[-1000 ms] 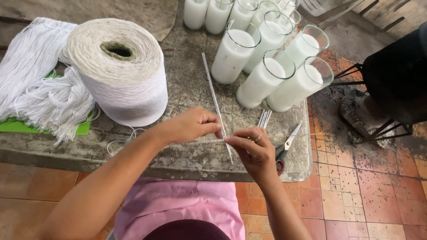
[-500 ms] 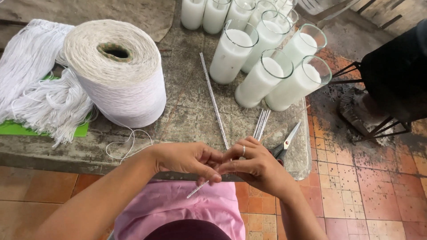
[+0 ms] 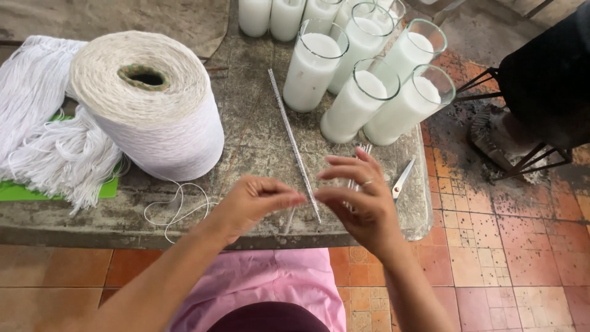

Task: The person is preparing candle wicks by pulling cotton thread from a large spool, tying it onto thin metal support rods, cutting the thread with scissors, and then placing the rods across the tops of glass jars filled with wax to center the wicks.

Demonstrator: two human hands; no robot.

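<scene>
My left hand (image 3: 255, 200) hovers over the front edge of the stone table (image 3: 92, 230), thumb and forefinger pinched on a thin white wick (image 3: 287, 219) that sticks out below the fingers. My right hand (image 3: 362, 206) meets it fingertip to fingertip; its thumb and forefinger pinch the same wick and its other fingers are spread, one with a ring. A long metal ruler (image 3: 287, 120) lies on the table just behind the fingertips. A big cone of white string (image 3: 153, 117) stands to the left, a loose end (image 3: 175, 209) curling toward my left hand.
Several tall glasses of white wax (image 3: 313, 71) stand at the back right. Thin metal rods (image 3: 364, 149) and scissors (image 3: 402, 178) lie beyond my right hand. A bundle of cut white strings (image 3: 43, 135) rests on a green mat (image 3: 18, 192). A black metal stand (image 3: 541, 92) is on the tiled floor.
Both hands dropped toward the table's front edge half a second ago, then rose back over the table. The wick now hangs below my left fingers.
</scene>
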